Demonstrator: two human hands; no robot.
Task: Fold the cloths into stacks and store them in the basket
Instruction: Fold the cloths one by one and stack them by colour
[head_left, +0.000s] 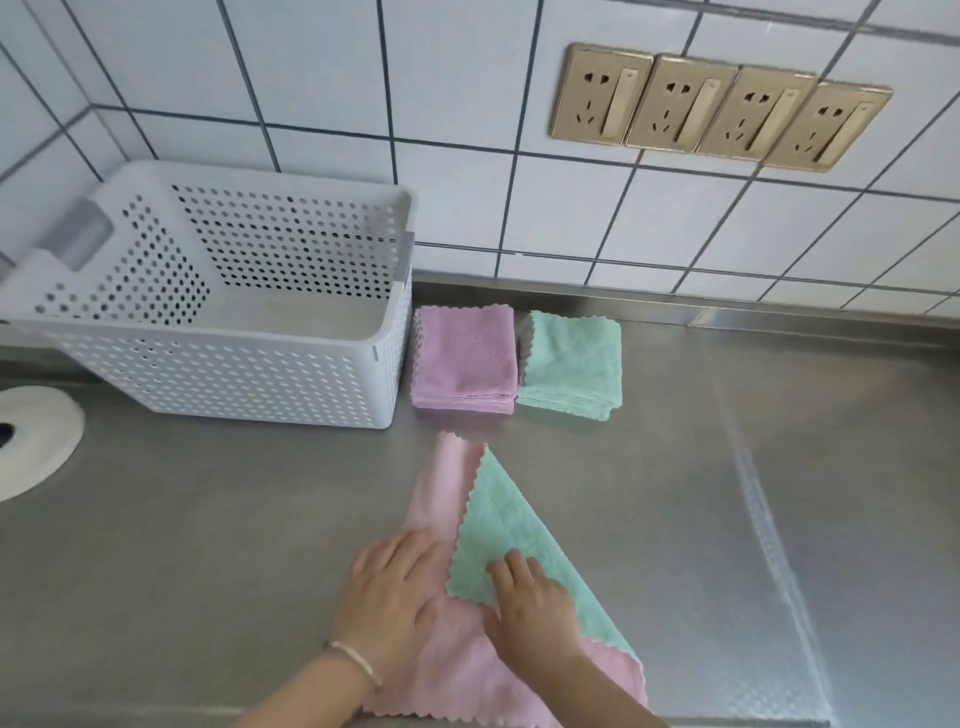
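A pink cloth (457, 660) with a green reverse side lies on the steel counter near the front edge. Its right part is turned over, showing a green triangle (498, 525). My left hand (389, 597) presses flat on the pink side, fingers spread. My right hand (535, 603) rests on the green flap's lower corner, pressing it down. Behind them stand a folded purple stack (465, 358) and a folded green stack (571, 364), side by side. The white perforated basket (249, 379) stands left of the purple stack, with nothing visible inside.
A white round object (31, 436) sits at the left edge of the counter. The tiled wall behind carries a row of gold sockets (717, 109). Bare steel counter (727, 493) stretches to the right.
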